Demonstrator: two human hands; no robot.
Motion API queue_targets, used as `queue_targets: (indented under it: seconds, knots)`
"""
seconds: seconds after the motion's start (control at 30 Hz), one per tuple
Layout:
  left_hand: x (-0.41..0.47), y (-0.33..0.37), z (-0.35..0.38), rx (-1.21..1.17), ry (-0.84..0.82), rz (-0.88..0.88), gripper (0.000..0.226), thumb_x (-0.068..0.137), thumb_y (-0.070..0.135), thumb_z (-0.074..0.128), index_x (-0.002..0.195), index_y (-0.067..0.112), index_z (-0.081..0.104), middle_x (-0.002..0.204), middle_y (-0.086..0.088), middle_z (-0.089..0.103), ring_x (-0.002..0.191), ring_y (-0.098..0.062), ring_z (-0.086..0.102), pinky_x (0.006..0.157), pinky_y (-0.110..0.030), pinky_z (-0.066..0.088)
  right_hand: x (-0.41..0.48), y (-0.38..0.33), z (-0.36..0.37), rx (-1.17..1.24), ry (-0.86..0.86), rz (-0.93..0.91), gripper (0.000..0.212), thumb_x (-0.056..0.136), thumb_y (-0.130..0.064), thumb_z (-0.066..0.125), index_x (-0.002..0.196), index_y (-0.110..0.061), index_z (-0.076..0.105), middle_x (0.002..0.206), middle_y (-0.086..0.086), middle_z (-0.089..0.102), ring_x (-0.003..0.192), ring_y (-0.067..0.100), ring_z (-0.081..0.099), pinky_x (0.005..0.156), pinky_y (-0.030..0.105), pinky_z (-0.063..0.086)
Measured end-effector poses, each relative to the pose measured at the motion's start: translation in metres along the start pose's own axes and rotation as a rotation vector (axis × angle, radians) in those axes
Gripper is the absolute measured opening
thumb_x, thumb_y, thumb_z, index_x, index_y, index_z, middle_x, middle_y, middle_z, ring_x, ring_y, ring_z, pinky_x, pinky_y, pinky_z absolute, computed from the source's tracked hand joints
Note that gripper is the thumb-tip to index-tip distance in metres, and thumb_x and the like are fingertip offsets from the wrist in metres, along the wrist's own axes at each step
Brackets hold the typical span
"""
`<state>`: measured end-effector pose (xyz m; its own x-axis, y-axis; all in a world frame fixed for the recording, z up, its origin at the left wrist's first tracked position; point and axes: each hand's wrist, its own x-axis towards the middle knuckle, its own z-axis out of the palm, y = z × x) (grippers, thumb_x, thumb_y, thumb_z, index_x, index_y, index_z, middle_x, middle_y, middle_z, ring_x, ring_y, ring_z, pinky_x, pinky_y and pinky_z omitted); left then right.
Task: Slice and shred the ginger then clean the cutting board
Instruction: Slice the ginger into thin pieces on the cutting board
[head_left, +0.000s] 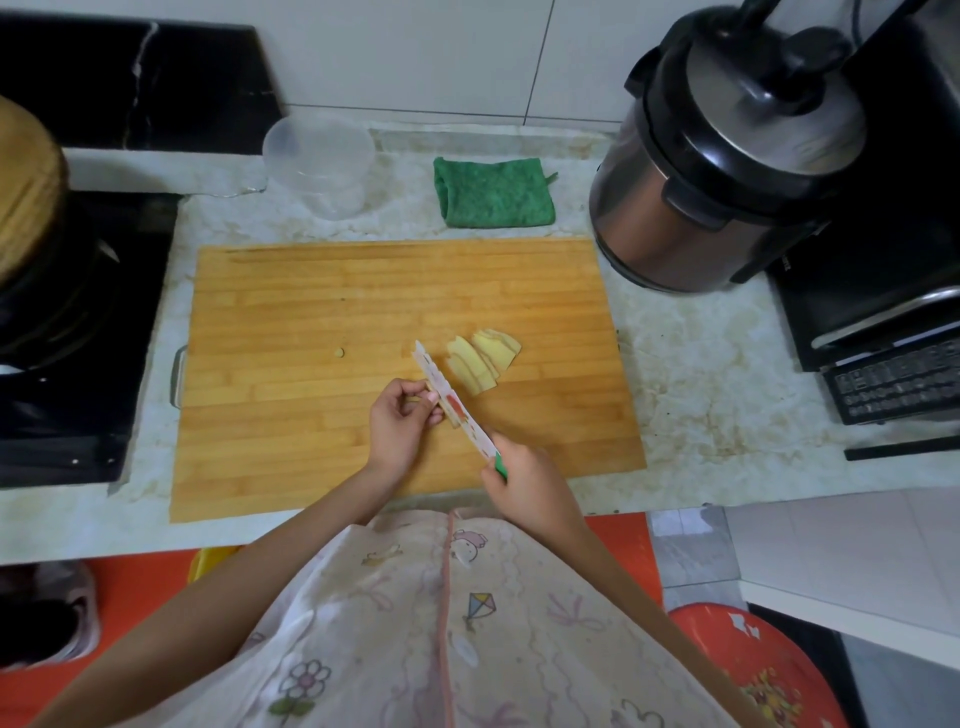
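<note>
A wooden cutting board (322, 332) lies on the counter in front of me. Several pale yellow ginger slices (480, 358) overlap in a fan right of the board's middle. My right hand (524, 480) grips the green handle of a white patterned knife (451, 397), whose blade points up and left over the board. My left hand (400, 423) has curled fingers touching the blade's left side, pinching a small ginger piece that is mostly hidden. A tiny ginger scrap (340, 353) lies alone left of the knife tip.
A folded green cloth (493, 193) lies behind the board. A clear plastic container (319, 163) stands at the back left, a pressure cooker (717, 156) at the back right, an oven (883, 291) at the far right, and a stove with a pot (62, 291) at the left.
</note>
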<state>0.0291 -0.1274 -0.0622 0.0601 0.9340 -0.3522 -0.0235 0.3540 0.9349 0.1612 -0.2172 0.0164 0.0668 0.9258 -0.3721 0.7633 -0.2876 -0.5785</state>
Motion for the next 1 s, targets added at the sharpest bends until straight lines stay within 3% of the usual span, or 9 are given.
queue_targets:
  seconds: [0.3, 0.57, 0.73, 0.83, 1.0]
  knots:
    - [0.0006, 0.0035, 0.0008, -0.006, -0.007, -0.031, 0.017, 0.091, -0.005, 0.057, 0.087, 0.012, 0.053, 0.077, -0.011, 0.061, 0.052, -0.001, 0.062, 0.060, -0.013, 0.053, 0.0012, -0.0020, -0.0005, 0.008, 0.001, 0.015, 0.033, 0.089, -0.008, 0.046, 0.121, -0.005, 0.054, 0.056, -0.009, 0.035, 0.048, 0.005, 0.034, 0.044, 0.019, 0.024]
    - [-0.0002, 0.0060, 0.0001, 0.014, -0.007, -0.046, 0.017, 0.091, -0.005, 0.058, 0.088, 0.012, 0.054, 0.078, -0.008, 0.060, 0.053, -0.001, 0.063, 0.061, -0.014, 0.054, 0.0035, -0.0015, 0.0007, -0.027, -0.014, 0.008, 0.038, 0.091, -0.008, 0.045, 0.128, -0.004, 0.051, 0.056, -0.009, 0.035, 0.048, 0.004, 0.033, 0.043, 0.018, 0.024]
    - [-0.0007, 0.0071, -0.0003, 0.023, -0.008, -0.050, 0.016, 0.090, -0.004, 0.059, 0.088, 0.011, 0.054, 0.078, -0.008, 0.060, 0.054, -0.001, 0.063, 0.062, -0.014, 0.054, 0.0048, -0.0025, 0.0016, -0.039, -0.027, 0.012, 0.044, 0.091, -0.008, 0.045, 0.135, -0.007, 0.047, 0.057, -0.006, 0.038, 0.060, 0.017, 0.043, 0.045, 0.021, 0.027]
    - [-0.0009, 0.0080, 0.0005, 0.038, -0.006, -0.047, 0.015, 0.090, -0.004, 0.059, 0.088, 0.011, 0.055, 0.078, -0.008, 0.060, 0.054, -0.001, 0.063, 0.061, -0.014, 0.054, 0.0053, -0.0016, 0.0021, -0.035, -0.019, 0.002, 0.046, 0.091, -0.009, 0.045, 0.137, -0.008, 0.045, 0.056, -0.008, 0.037, 0.052, 0.011, 0.038, 0.044, 0.018, 0.025]
    - [-0.0037, 0.0051, -0.0061, 0.068, 0.002, -0.051, 0.017, 0.091, -0.006, 0.057, 0.087, 0.010, 0.055, 0.077, -0.007, 0.062, 0.057, -0.003, 0.065, 0.062, -0.014, 0.054, 0.0062, -0.0040, 0.0014, 0.000, -0.042, 0.006, 0.041, 0.091, -0.008, 0.043, 0.132, -0.005, 0.048, 0.069, 0.003, 0.055, 0.062, 0.017, 0.045, 0.046, 0.024, 0.028]
